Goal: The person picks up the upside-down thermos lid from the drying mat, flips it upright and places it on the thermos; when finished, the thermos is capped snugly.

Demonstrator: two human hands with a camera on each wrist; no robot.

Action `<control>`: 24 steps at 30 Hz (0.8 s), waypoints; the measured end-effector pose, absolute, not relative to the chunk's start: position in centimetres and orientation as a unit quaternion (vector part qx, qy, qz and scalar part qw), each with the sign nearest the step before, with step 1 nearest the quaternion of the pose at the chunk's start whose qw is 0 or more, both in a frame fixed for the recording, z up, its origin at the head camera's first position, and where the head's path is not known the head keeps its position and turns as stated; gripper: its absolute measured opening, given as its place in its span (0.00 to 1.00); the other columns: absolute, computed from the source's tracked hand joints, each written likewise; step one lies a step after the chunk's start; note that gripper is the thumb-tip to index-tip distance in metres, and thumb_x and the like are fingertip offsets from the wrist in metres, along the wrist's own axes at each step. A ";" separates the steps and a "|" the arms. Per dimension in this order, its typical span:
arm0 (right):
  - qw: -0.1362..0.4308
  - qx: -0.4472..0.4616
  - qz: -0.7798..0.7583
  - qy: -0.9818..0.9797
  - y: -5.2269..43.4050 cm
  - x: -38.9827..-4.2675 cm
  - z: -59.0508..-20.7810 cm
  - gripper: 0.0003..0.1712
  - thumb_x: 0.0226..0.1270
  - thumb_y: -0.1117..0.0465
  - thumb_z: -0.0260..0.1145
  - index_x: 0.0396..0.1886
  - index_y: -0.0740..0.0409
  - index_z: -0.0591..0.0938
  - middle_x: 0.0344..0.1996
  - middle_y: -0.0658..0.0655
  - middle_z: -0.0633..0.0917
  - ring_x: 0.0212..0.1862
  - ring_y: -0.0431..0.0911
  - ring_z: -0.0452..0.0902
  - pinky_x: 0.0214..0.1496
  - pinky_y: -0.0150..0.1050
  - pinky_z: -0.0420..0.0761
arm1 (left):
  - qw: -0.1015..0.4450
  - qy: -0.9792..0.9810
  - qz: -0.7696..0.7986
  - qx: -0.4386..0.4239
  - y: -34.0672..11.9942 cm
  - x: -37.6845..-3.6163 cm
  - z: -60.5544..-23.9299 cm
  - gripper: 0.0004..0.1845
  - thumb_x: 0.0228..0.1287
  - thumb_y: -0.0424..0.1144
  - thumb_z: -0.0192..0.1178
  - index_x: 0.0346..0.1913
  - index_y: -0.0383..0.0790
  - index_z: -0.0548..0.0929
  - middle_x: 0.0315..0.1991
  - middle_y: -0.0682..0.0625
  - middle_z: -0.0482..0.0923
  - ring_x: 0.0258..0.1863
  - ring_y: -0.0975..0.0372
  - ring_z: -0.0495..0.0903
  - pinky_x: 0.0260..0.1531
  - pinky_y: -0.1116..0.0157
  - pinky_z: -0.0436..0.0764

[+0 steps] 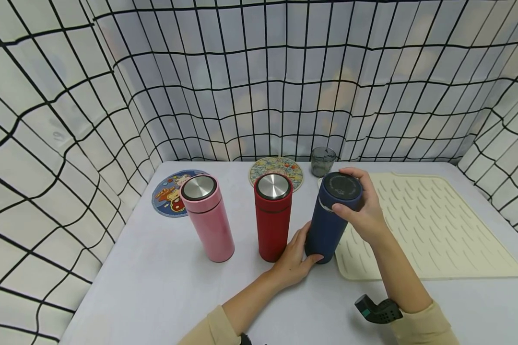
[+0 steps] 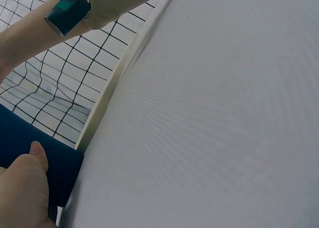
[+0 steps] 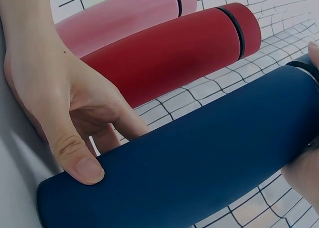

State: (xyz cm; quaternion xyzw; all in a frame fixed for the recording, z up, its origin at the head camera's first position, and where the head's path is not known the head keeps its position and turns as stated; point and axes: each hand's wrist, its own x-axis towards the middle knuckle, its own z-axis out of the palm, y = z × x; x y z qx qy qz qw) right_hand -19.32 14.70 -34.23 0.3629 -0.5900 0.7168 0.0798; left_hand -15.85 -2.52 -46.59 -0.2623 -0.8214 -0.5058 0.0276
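Note:
A dark blue thermos bottle [image 1: 328, 230] stands on the white table, leaning slightly in the head view. Low on its body, my left hand [image 1: 291, 266] grips it, thumb in front and fingers behind. Around its lid [image 1: 342, 187] curl the thumb and fingers of my right hand [image 1: 367, 211]. A thin strip of bright metal shows under the lid's edge. Just left of the blue bottle is a red thermos bottle [image 1: 274, 220], close to my left fingers. Farther left stands a pink thermos bottle [image 1: 211, 225]. In the right wrist view, the left thumb presses the blue bottle's [image 3: 189, 153] side near its base.
A cream ridged mat [image 1: 440, 230] covers the table's right side, its left edge beside the blue bottle. At the back are a dark glass cup [image 1: 322, 163], a patterned round coaster [image 1: 295, 173] and a blue round coaster [image 1: 164, 199]. Black netting [image 1: 285, 86] encloses the table's back and sides.

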 end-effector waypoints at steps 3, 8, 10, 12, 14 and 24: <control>0.085 0.362 0.716 -0.591 14.7 -19.3 -34.3 0.37 0.53 0.61 0.71 0.60 0.60 0.63 0.51 0.57 0.75 0.50 0.46 0.74 0.47 0.35 0.77 | 0.029 -0.820 -0.507 -0.265 -2.5 -15.8 -46.6 0.41 0.60 0.36 0.60 0.70 0.41 0.47 0.64 0.44 0.60 0.64 0.58 0.61 0.61 0.60 0.62; 0.079 0.370 0.713 -0.590 14.9 -19.5 -34.2 0.36 0.54 0.64 0.69 0.61 0.61 0.63 0.52 0.58 0.74 0.51 0.46 0.74 0.47 0.35 0.76 | 0.026 -0.820 -0.508 -0.263 -2.4 -15.9 -46.6 0.41 0.60 0.37 0.60 0.70 0.41 0.47 0.64 0.44 0.59 0.64 0.58 0.61 0.61 0.60 0.62; 0.072 0.372 0.715 -0.587 14.9 -19.4 -34.1 0.35 0.54 0.67 0.68 0.60 0.61 0.64 0.52 0.58 0.74 0.51 0.46 0.73 0.48 0.35 0.76 | 0.026 -0.820 -0.507 -0.262 -2.5 -15.8 -46.6 0.41 0.60 0.37 0.60 0.70 0.41 0.47 0.64 0.44 0.60 0.64 0.58 0.61 0.61 0.60 0.63; 0.069 0.368 0.717 -0.589 14.8 -19.3 -34.0 0.35 0.52 0.71 0.68 0.60 0.60 0.64 0.52 0.57 0.73 0.51 0.46 0.73 0.48 0.35 0.76 | 0.027 -0.821 -0.507 -0.262 -2.5 -15.9 -46.6 0.41 0.60 0.37 0.60 0.70 0.41 0.47 0.64 0.44 0.60 0.64 0.58 0.61 0.61 0.60 0.62; 0.070 0.359 0.716 -0.595 14.8 -19.2 -33.9 0.36 0.50 0.74 0.68 0.59 0.59 0.64 0.51 0.57 0.73 0.50 0.47 0.73 0.47 0.35 0.76 | 0.028 -0.821 -0.507 -0.263 -2.5 -15.8 -46.5 0.41 0.60 0.37 0.60 0.70 0.41 0.47 0.64 0.44 0.60 0.64 0.58 0.61 0.61 0.60 0.62; 0.013 0.419 0.711 -0.564 15.3 -19.7 -34.0 0.39 0.65 0.56 0.59 0.70 0.61 0.51 0.58 0.60 0.71 0.60 0.50 0.67 0.56 0.38 0.71 | 0.035 -0.823 -0.500 -0.267 -2.5 -15.8 -46.5 0.41 0.60 0.38 0.60 0.70 0.40 0.48 0.64 0.43 0.60 0.64 0.57 0.61 0.61 0.58 0.62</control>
